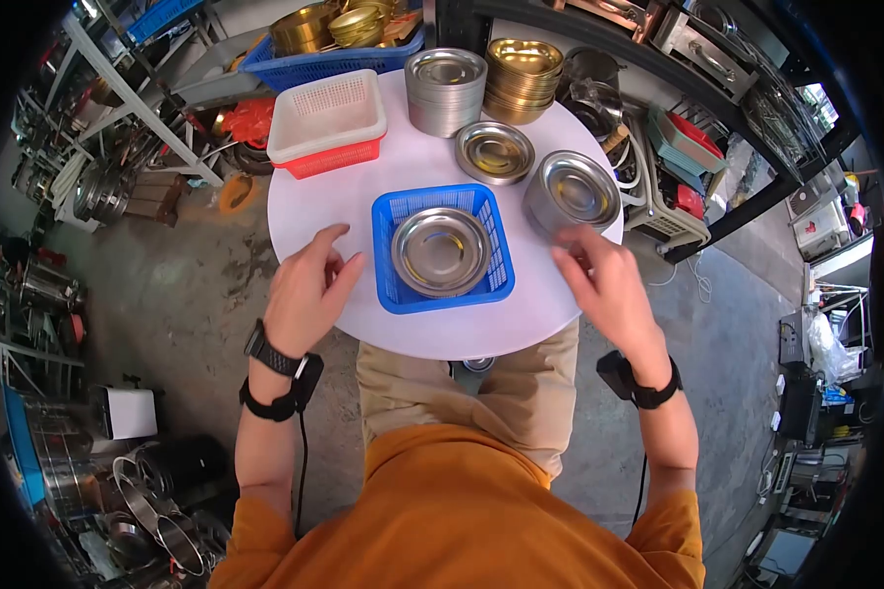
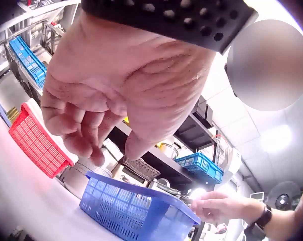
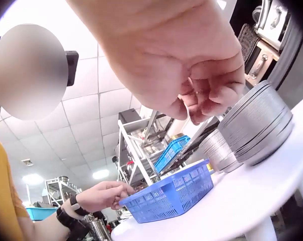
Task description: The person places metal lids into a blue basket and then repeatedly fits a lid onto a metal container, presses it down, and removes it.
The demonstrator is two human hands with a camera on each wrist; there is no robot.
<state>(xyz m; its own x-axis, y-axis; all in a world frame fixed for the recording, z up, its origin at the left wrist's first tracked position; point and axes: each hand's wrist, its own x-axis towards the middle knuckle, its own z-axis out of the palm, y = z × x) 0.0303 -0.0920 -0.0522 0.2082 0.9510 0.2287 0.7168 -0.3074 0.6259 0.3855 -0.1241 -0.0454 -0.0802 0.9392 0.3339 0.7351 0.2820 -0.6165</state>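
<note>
A blue plastic basket (image 1: 385,285) sits near the front of the round white table, with round steel plates (image 1: 442,250) lying in it. To its left hovers my left hand (image 1: 307,285), fingers relaxed and holding nothing; the left wrist view shows the hand (image 2: 121,90) above the basket's rim (image 2: 141,188). My right hand (image 1: 604,280) is at the near edge of a stack of steel plates (image 1: 578,189) on the right. Loosely bent, its fingers (image 3: 217,98) overlap the stack (image 3: 257,123) in the right wrist view, with no plate between them.
Behind the basket stand a shorter pile of steel plates (image 1: 495,152), a tall stack (image 1: 446,93) and a stack of gold-coloured dishes (image 1: 523,79). A white basket nested in a red one (image 1: 326,162) is at the back left. Shelving with metalware surrounds the table (image 1: 314,211).
</note>
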